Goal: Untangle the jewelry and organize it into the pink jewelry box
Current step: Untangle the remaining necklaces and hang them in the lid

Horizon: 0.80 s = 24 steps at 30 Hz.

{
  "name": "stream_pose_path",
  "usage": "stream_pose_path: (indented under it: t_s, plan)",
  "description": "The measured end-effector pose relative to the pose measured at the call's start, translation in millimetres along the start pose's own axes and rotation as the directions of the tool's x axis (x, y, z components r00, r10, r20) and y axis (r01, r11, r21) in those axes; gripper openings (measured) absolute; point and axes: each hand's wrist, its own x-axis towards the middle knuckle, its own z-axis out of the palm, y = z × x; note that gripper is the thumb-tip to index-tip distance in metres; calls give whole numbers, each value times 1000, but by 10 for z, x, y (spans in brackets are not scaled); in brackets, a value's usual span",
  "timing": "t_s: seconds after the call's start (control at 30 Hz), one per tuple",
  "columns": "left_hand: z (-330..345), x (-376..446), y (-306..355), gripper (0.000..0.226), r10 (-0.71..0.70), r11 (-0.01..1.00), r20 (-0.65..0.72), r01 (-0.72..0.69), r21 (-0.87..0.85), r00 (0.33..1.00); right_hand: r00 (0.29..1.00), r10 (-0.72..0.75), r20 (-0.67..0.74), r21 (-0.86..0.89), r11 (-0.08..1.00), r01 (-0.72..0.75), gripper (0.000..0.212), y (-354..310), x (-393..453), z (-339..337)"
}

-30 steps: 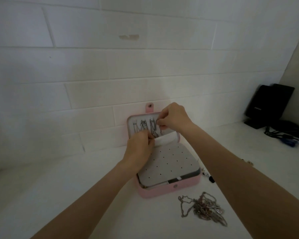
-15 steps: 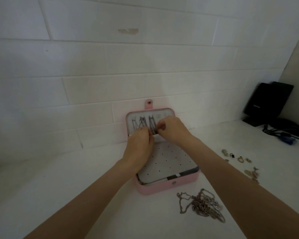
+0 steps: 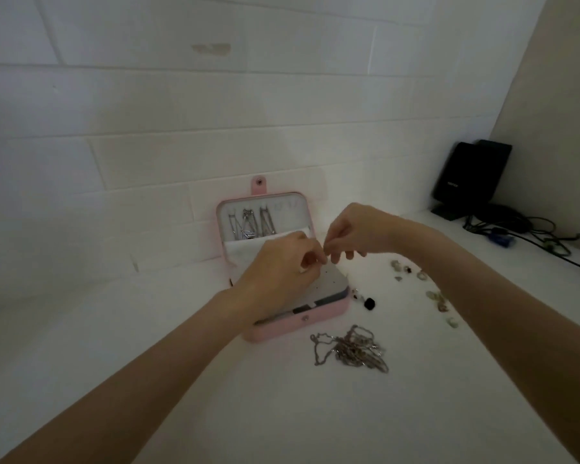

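Head view: our hands meet over the open pink jewelry box [image 3: 322,316] at frame centre.
Left hand [image 3: 275,269] and right hand [image 3: 352,232] fingers are curled, pinching something too small to tell; tangled chains [image 3: 350,349] lie on bare table [image 3: 114,329] near the box's front edge.

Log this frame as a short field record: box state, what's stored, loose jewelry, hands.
box: pink jewelry box open, lid upright against the wall
stored: chains hanging inside the lid
loose: tangled chains in front of the box; small pieces scattered to its right
left hand: over the box, fingertips pinched; item too small to tell
right hand: fingertips pinched, meeting the left
background: black speaker, cables
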Motion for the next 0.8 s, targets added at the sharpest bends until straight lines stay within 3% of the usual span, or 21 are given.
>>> stream_pose_path:
  t_s: [0.1, 0.17, 0.23, 0.5, 0.63, 0.73, 0.8]
  plan:
    - [50, -142, 218, 14, 88, 996, 245, -81, -38, 965, 964, 80, 253, -86, 994, -60, 11, 82, -320, 66]
    - [140, -239, 302, 15, 109, 994, 411, -111, -20, 905, 938, 112, 327, -106, 991, -81, 8, 107, -502, 172]
    - [254, -329, 332, 20, 118, 989, 486, -145, 20, 866, 933, 110, 344, -87, 993, -85, 5, 125, -634, 299]
    - [260, -364, 433, 22, 34, 996, 456, -70, 62, 890, 973, 63, 221, -92, 995, -43, 12, 192, -850, 653]
    - [168, -316, 479, 8, 41, 998, 448, -55, 19, 893, 974, 57, 221, -23, 998, -53, 6, 249, -891, 562]
    - [109, -272, 525, 4, 13, 993, 417, 36, -110, 909, 986, 26, 162, 66, 997, -37, 3, 247, -949, 374]
    - [57, -248, 567, 6, -25, 934, 399, 164, -319, 917, 993, 2, 115, 189, 982, -24, 4, 241, -1015, 225]
